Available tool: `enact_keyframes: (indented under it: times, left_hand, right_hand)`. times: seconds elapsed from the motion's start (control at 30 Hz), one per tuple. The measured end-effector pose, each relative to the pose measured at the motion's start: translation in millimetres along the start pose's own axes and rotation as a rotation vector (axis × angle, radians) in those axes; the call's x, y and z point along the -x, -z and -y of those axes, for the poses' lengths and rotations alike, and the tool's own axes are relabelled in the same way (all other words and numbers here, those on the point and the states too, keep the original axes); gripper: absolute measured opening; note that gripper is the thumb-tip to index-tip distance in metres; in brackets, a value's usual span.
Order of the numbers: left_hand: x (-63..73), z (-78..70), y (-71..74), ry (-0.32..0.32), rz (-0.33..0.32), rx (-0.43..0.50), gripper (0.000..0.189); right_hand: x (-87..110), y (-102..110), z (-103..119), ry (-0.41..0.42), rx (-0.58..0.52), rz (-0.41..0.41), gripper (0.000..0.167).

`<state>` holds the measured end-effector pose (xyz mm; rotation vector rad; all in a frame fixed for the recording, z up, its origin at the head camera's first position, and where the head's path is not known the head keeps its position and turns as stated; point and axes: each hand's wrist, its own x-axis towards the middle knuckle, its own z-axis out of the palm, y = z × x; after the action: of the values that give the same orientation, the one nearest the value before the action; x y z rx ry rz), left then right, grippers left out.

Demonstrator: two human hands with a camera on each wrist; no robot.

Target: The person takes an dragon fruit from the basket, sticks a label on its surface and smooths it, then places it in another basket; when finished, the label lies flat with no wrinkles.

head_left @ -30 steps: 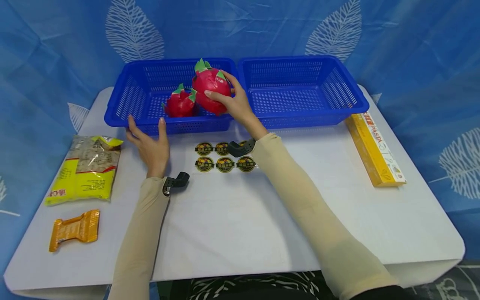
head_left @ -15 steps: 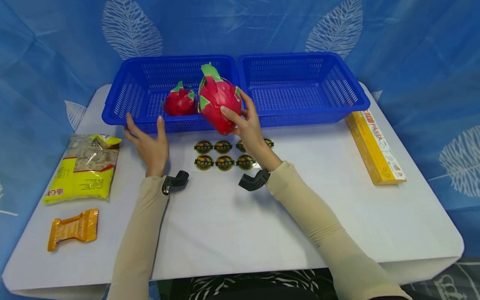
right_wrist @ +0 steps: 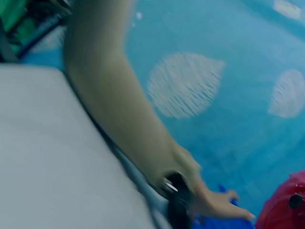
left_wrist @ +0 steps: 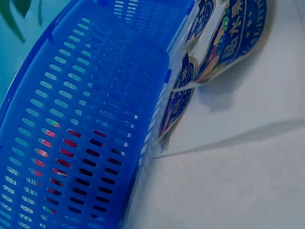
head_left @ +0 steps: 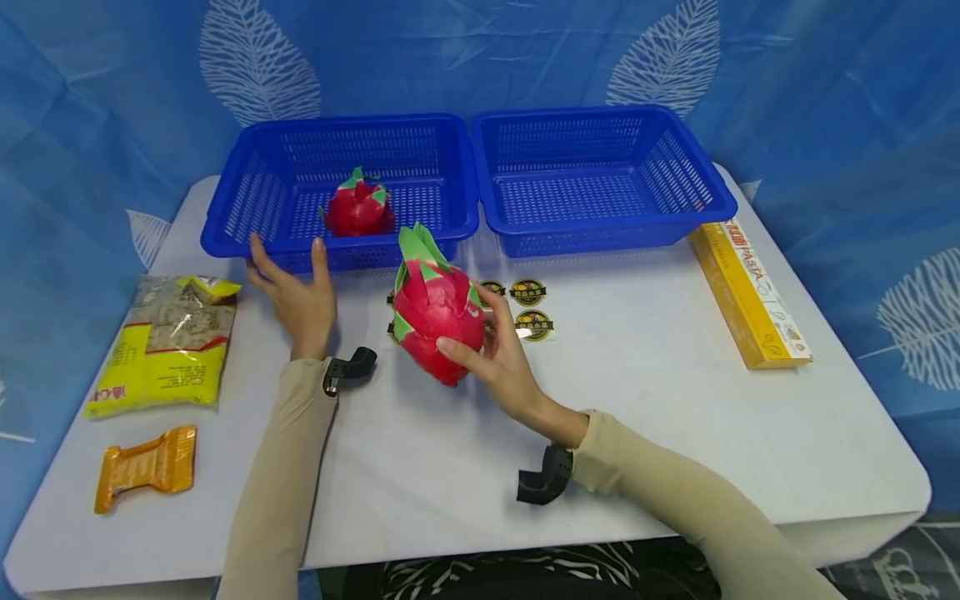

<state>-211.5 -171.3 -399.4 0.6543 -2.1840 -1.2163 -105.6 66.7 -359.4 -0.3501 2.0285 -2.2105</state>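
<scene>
My right hand (head_left: 506, 367) grips a large pink-red dragon fruit (head_left: 438, 312) with green leaf tips, its thumb on the near side. The fruit hangs over the table in front of the baskets and overlaps a sheet of round black-and-gold stickers (head_left: 534, 325). At the right wrist view's edge, part of the same dragon fruit (right_wrist: 286, 205) shows. My left hand (head_left: 300, 308) rests at the front rim of the left blue basket (head_left: 345, 253), fingers extended and thumb apart. A smaller dragon fruit (head_left: 358, 208) sits inside that basket; its red shows through the slots in the left wrist view.
A second blue basket (head_left: 600, 242) stands beside the left one. On the left lie a yellow-and-clear food bag (head_left: 168, 350) and an orange wrapped snack (head_left: 146, 467). A yellow pasta box (head_left: 750, 300) lies at the right. Blue leaf-patterned cloth (head_left: 480, 50) hangs behind the white table (head_left: 675, 450).
My right hand has brought the large dragon fruit out from over the left basket, toward me, to above the stickers. The left hand has stayed at the basket's rim.
</scene>
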Motion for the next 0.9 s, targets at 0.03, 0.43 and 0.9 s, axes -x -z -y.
enact_keyframes:
  times: [0.03,0.43,0.9]
  left_hand:
    - [0.0,0.2,0.4,0.001,-0.005,-0.001,0.084]
    - [1.0,-0.1,0.0,-0.002,-0.007,0.003,0.086]
    - [0.6,0.7,-0.2,0.001,0.004,0.007,0.086]
  right_hand:
    - [7.1,-1,-2,-0.003,0.002,0.006,0.07]
    - [66.7,1,-21,-0.179,-0.021,0.003,0.071]
    - [80.3,-7,-37,-0.235,-0.01,0.09,0.07]
